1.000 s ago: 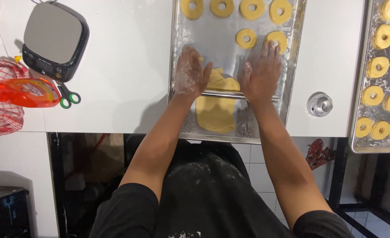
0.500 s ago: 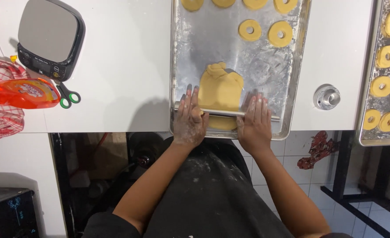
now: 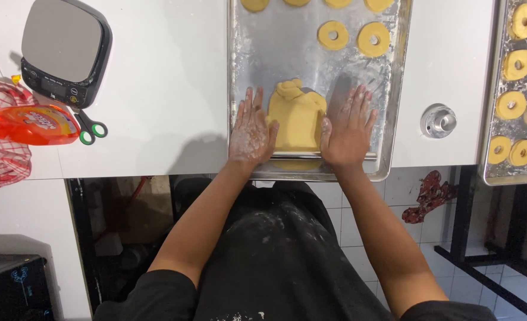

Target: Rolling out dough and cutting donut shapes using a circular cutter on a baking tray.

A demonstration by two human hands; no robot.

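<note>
A slab of yellow dough (image 3: 296,116) lies on a floured metal baking tray (image 3: 275,53), near its front edge. A thin metal rolling pin (image 3: 296,156) crosses the slab's near end. My left hand (image 3: 250,134), dusted with flour, lies flat on the pin's left end, fingers spread beside the dough. On the pin's right end my right hand (image 3: 347,128) lies flat in the same way. Ring-shaped dough pieces (image 3: 332,34) sit at the tray's far end.
A second tray (image 3: 498,172) of dough rings (image 3: 516,64) stands at the right. A round metal cutter (image 3: 439,120) lies between the trays. To the left are a kitchen scale (image 3: 66,50), green-handled scissors (image 3: 90,128), an orange bottle (image 3: 28,125) and a red checked cloth (image 3: 2,160).
Both hands rolled the pin from the middle of the tray over the dough to its near edge. They now sit slightly farther in again, and the dough slab lies beyond the pin.
</note>
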